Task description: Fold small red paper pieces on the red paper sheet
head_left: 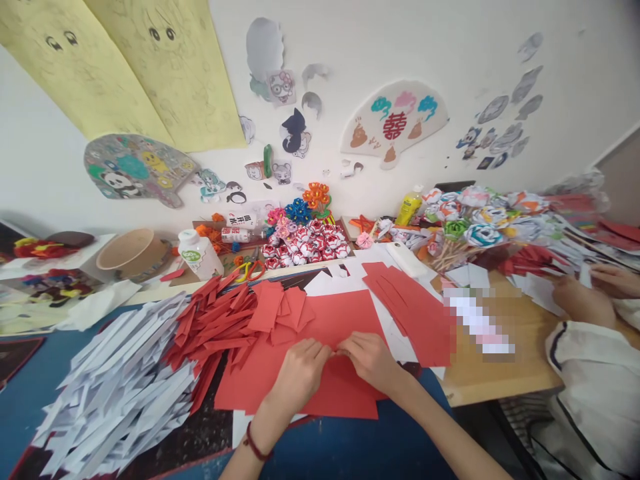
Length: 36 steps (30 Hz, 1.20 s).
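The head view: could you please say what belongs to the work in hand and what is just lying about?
Likely in use:
- red sheets
- small red cards
- folded red strips
- folded white strips

Apparently idle:
- white bottle
- yellow bottle
- round container

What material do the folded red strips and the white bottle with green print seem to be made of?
The folded red strips look like matte paper, perhaps thin card: their creases are sharp and their edges flat. The white bottle is probably smooth, opaque plastic, judging by its moulded, rounded shoulder.
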{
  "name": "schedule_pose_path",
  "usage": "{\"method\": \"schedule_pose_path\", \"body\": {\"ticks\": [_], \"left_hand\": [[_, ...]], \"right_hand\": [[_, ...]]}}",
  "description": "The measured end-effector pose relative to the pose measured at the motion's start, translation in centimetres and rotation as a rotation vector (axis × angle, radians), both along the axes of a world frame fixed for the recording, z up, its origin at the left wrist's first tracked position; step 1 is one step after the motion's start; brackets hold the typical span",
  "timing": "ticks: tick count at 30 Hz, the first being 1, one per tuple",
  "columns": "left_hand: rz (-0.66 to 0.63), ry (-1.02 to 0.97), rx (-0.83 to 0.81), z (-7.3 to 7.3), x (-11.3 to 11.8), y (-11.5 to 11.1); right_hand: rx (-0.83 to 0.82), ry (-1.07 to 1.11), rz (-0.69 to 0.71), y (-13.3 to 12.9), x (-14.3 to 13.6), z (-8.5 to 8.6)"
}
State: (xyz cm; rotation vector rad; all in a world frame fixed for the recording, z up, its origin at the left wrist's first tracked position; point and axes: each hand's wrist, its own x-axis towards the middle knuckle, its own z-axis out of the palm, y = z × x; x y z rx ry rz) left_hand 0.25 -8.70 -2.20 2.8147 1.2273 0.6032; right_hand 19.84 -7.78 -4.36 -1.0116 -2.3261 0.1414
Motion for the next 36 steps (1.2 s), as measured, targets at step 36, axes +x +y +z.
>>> {"method": "schedule_pose_path", "body": {"ticks": [36], "left_hand": [[0.568, 0.368, 0.078, 3.2, -7.7, 2.7]], "right_hand": [[-0.425, 0.419, -0.140, -2.0, -1.5, 0.3]]}}
